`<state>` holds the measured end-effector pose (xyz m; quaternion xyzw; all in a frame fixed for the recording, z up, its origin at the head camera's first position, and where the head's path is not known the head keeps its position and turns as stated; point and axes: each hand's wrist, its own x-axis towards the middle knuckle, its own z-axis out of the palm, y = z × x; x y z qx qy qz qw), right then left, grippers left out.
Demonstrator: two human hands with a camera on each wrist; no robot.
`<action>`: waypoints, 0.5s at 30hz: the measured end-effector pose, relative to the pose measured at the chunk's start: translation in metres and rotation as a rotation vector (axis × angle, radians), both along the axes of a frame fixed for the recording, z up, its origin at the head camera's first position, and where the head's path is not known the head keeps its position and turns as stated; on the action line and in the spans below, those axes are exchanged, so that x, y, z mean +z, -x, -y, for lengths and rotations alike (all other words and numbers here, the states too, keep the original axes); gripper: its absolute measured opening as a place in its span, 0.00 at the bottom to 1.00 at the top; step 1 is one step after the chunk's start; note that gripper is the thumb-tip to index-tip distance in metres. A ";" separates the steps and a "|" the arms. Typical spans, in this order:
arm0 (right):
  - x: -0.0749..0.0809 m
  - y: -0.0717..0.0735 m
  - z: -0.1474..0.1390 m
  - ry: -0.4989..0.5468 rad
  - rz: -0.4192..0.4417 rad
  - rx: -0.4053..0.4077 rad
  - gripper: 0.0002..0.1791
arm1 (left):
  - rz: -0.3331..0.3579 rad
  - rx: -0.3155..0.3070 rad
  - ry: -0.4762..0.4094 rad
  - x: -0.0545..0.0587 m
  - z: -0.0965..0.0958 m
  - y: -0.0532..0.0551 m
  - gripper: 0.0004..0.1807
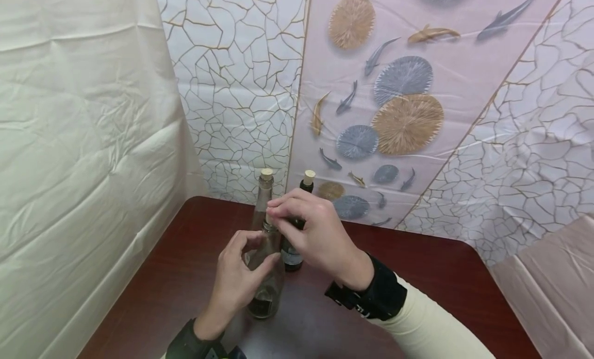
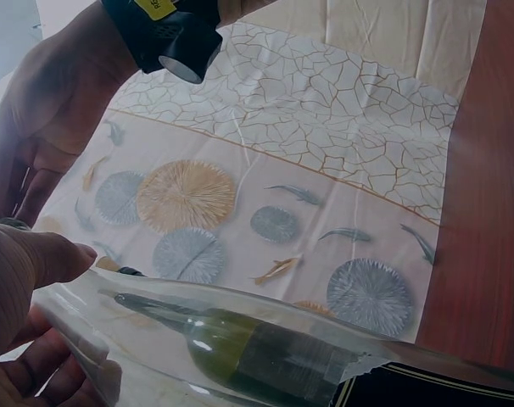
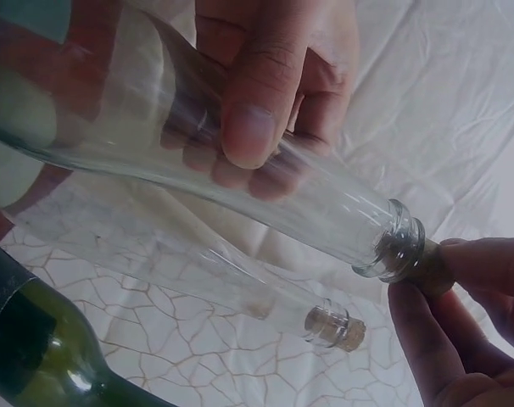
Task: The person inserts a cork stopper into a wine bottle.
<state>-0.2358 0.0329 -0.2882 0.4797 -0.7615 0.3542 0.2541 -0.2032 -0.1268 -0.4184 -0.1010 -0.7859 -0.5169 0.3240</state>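
Observation:
A clear glass bottle [image 1: 268,292] stands on the table. My left hand [image 1: 232,276] curls round its upper body, thumb on one side and fingers on the other, as the right wrist view also shows. At the bottle's mouth my right hand [image 1: 320,230] pinches a cork [image 3: 433,270] between thumb and fingertips; part of the cork sits inside the neck. Just behind stands a second clear bottle [image 1: 263,194] with a cork [image 3: 342,329] in it. Beside that is a dark green bottle [image 1: 292,258], also corked, partly hidden by my right hand.
The dark red table [image 1: 408,281] has rounded far corners. A patterned cloth [image 1: 241,91] with cracks, fish and round leaves hangs behind it, and a plain cream cloth [image 1: 93,142] hangs at the left. Both wrists wear black straps.

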 end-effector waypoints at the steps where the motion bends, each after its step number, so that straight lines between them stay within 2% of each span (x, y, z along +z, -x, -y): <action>1: 0.002 0.000 0.000 -0.016 0.007 0.002 0.05 | 0.000 0.001 -0.001 0.000 0.000 0.000 0.21; 5: 0.013 0.002 0.000 -0.117 0.032 -0.014 0.04 | 0.000 0.008 0.008 -0.001 0.001 0.000 0.21; 9: 0.035 0.005 0.001 -0.258 0.057 -0.050 0.02 | 0.002 0.008 0.018 -0.001 0.001 0.000 0.21; 15: 0.066 0.007 0.008 -0.489 0.144 -0.078 0.03 | 0.020 -0.003 0.014 0.000 0.000 0.000 0.22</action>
